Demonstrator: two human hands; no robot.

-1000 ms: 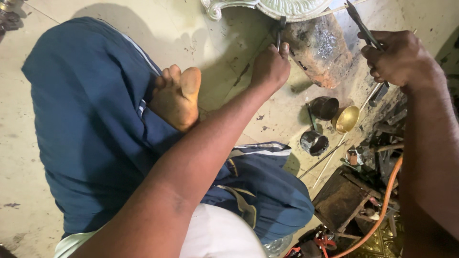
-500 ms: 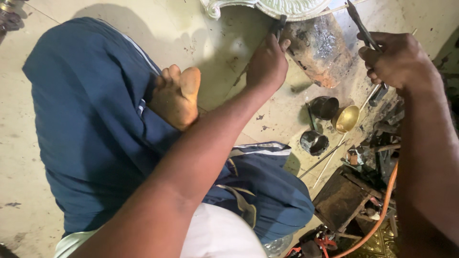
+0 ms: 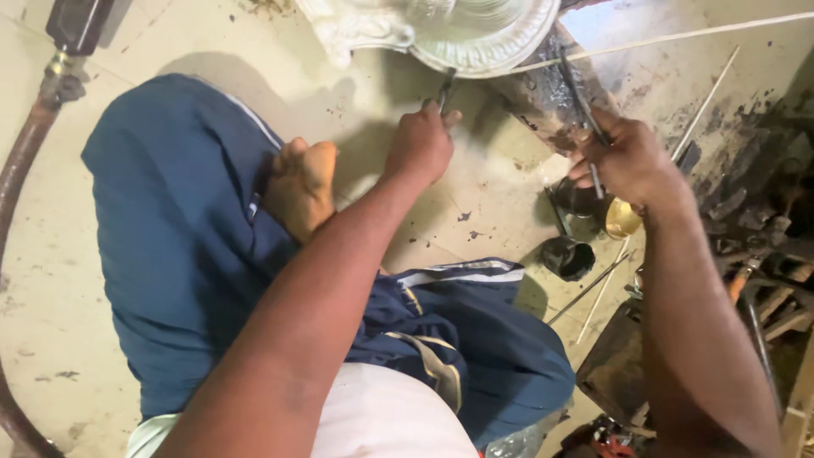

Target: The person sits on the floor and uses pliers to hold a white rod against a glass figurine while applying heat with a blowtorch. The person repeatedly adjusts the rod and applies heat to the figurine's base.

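I sit cross-legged on a pale floor [image 3: 212, 42] in blue trousers. My left hand [image 3: 420, 146] is closed round a thin dark metal tool [image 3: 446, 88] whose tip touches the rim of an ornate silvery-white metal plate [image 3: 458, 30] at the top. My right hand [image 3: 626, 157] grips a slim dark pair of tongs or tweezers [image 3: 581, 97], lying over a charred, blackened block [image 3: 543, 89] that the plate rests on. My bare foot [image 3: 301, 187] lies left of the left hand.
Small dark bowls [image 3: 566, 256] and a brass-coloured cup [image 3: 621, 219] sit below the right hand. Thin metal rods [image 3: 704, 102] lie at upper right. A clutter of rusty tools [image 3: 763, 254] fills the right edge. A brown hose [image 3: 21, 161] runs along the left.
The view has tilted, showing more of the plate and hose. My right hand has dropped lower and left, closer to the block. My left hand stays at the plate's rim.
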